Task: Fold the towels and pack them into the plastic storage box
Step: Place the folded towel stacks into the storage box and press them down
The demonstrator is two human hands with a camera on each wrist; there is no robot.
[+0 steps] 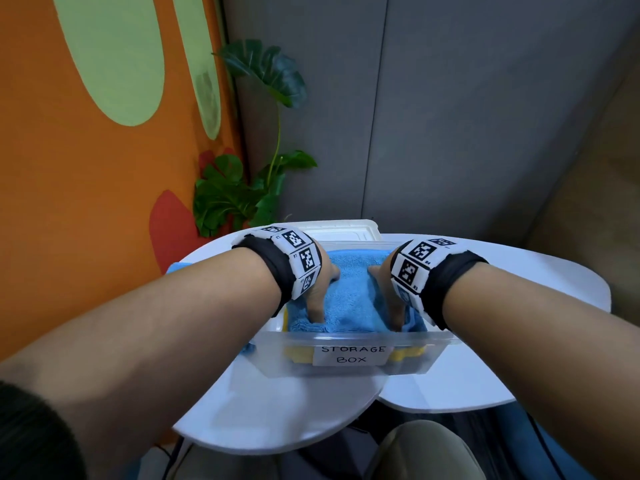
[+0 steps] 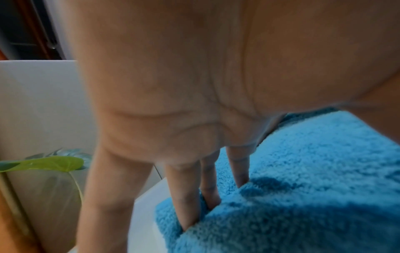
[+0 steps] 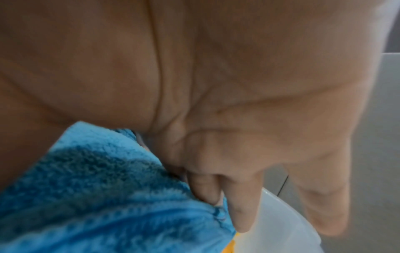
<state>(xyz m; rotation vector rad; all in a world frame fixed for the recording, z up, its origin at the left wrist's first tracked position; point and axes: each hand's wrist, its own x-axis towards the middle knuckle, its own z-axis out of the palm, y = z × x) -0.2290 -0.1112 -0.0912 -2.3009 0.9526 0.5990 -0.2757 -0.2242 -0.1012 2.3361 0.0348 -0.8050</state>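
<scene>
fingertips [image 2: 186, 214] buried in blue towel [image 1: 349, 299], yellow towel [image 1: 398, 356] half-hidden

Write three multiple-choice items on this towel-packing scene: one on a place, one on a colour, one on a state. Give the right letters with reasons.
1. Where does the fluffy blue towel lie?
A. inside the clear plastic storage box
B. on the floor
C. draped on the plant

2. What colour shows under the blue towel, through the box's front wall?
A. red
B. yellow
C. black

3. What are the left hand and right hand doing?
A. lifting the box
B. resting on the table
C. pressing the blue towel with straight fingers

Answers: 1 A, the towel sits within the box walls. 2 B, a yellow towel shows beside the label. 3 C, both wrist views show fingers dug into the pile.
</scene>
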